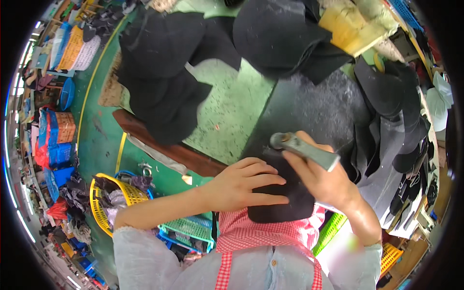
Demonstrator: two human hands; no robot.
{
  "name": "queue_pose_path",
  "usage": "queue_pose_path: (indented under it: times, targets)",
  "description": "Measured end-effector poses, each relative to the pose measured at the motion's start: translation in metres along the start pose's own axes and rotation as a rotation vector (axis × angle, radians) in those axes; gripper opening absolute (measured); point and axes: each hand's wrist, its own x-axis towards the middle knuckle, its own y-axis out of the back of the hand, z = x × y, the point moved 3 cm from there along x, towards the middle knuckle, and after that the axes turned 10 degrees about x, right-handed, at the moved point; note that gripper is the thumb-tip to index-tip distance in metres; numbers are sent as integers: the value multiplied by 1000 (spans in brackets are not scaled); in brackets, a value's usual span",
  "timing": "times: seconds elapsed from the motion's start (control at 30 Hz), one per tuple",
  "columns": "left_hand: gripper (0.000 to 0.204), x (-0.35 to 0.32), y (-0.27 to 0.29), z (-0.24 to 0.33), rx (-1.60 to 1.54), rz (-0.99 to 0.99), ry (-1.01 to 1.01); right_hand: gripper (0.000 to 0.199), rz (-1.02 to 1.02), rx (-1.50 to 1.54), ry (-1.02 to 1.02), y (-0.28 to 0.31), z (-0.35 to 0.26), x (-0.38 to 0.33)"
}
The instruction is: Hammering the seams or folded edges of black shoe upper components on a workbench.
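My left hand (244, 186) lies flat with its fingers spread on a black sheet piece (281, 209). The piece has rounded near corners and reaches over the table's near edge, in front of my checked apron. Closed in my right hand (326, 176) is a grey metal hammer (309, 151), its round face to the left and its flat, flared end to the right. Its handle is mostly hidden by my fingers. The hammer's face is over a dark, scuffed board (319, 108), close to the black piece; whether it touches cannot be made out.
Black cut pieces (164, 82) lie in overlapping stacks across the far table, with more draped on the right (386, 111). Yellowish foam (357, 29) sits at the far right. A yellow basket (126, 192) and a green basket (191, 233) stand below on the left.
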Motion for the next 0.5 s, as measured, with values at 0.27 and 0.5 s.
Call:
queue_pose_path:
  times: [0.27, 0.5]
  targets:
    - [65, -63, 202, -139, 853, 277, 601, 25, 381, 173, -387, 68, -3, -53]
    - [63, 34, 99, -148, 745, 187, 453, 8, 242, 71, -244, 65, -12, -57]
